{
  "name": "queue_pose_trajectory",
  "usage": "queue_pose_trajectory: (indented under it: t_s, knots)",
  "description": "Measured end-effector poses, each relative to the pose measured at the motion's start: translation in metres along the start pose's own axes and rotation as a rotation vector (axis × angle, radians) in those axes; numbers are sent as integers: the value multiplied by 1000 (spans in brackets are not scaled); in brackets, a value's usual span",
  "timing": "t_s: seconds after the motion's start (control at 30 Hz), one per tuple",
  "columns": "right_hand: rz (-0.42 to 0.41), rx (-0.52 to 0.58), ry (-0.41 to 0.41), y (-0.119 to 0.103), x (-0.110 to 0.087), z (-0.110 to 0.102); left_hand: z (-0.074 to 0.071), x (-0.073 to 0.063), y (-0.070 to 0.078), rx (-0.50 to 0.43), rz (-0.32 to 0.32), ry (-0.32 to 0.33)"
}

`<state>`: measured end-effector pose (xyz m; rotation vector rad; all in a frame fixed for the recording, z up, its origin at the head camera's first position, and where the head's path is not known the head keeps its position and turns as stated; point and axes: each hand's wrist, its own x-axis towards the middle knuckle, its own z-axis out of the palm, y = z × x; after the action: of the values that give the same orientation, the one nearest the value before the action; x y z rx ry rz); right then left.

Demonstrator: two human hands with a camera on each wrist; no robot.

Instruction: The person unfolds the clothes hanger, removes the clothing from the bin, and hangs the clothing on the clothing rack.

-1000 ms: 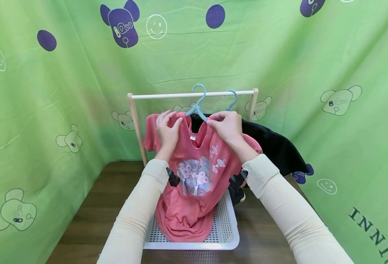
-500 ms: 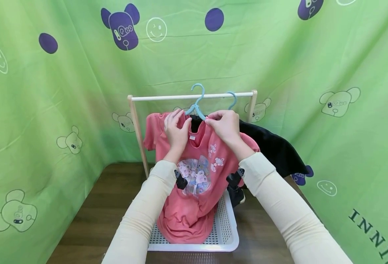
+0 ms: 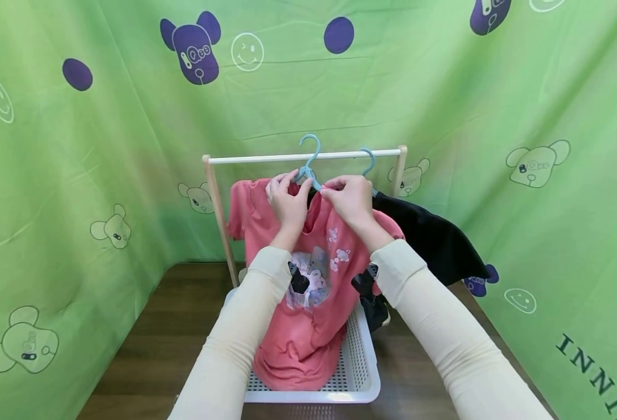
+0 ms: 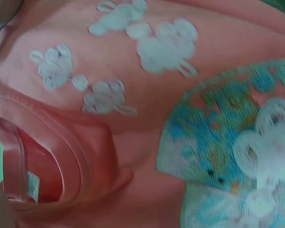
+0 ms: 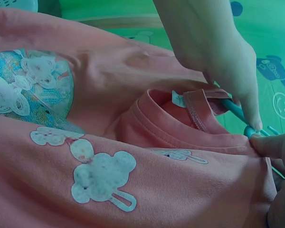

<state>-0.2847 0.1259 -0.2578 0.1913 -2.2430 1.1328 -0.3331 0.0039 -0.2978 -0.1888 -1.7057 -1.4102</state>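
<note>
A pink short-sleeved T-shirt (image 3: 258,201) with printed bears hangs in front of me on a light blue hanger (image 3: 307,171). The hanger's hook stands up out of the neckline, near the rack's bar. My left hand (image 3: 288,209) is at the collar and holds the hanger near its neck between fingers and thumb. On the other side of the neckline, my right hand (image 3: 354,201) pinches the T-shirt's collar edge over the hanger arm. In the right wrist view the collar (image 5: 180,137) gapes open, with a white label (image 5: 178,99) inside.
A wooden rack with a white bar (image 3: 256,159) stands behind. From it hangs a black garment (image 3: 429,236) on a second blue hanger (image 3: 370,161). Below the T-shirt, a white perforated basket (image 3: 367,361) sits on the brown table (image 3: 146,338). Green printed cloth (image 3: 130,146) surrounds everything.
My left hand has slid right along the T-shirt's shoulder to the hanger's neck. The right hand, hanger and T-shirt have shifted slightly left.
</note>
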Motion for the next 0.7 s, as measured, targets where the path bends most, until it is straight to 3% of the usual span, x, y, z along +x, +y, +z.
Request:
queue_pose_trajectory:
  t_s: [0.37,0.7]
  knots:
    - [32,-15,-10,-2,7,12,4,8,-2,-21,-125,-4]
    - [57,-29,-31,1,3,23,1,8,-9,16,-187,-33]
